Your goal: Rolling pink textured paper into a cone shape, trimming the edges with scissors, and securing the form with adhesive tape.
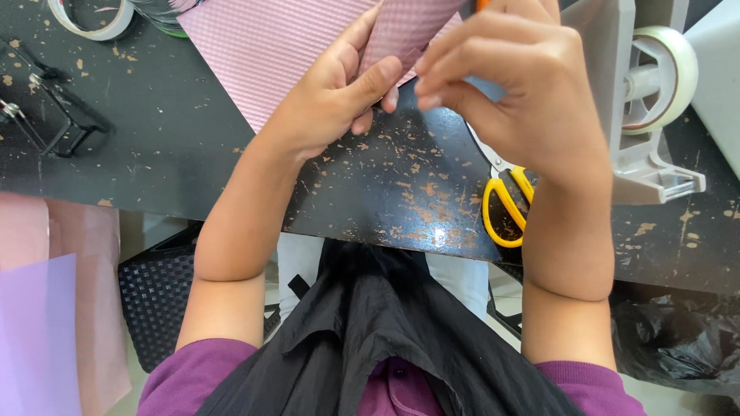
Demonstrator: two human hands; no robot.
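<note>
My left hand (327, 100) grips the lower end of a rolled pink textured sheet (405, 27), thumb pressed across it. My right hand (516, 85) curls around the same roll from the right, fingertips meeting the left thumb at the roll's tip. The roll is held above a worn black table (385, 192). A flat pink textured sheet (270, 46) lies on the table behind the left hand. The roll's upper part runs out of the top of the view.
Yellow-handled scissors (505, 212) lie under my right wrist. A grey tape dispenser (644, 100) with a clear tape roll stands at the right. A tape roll (85, 19) and a black metal clip (50, 115) sit at the left. Pink and lilac sheets (46, 308) hang lower left.
</note>
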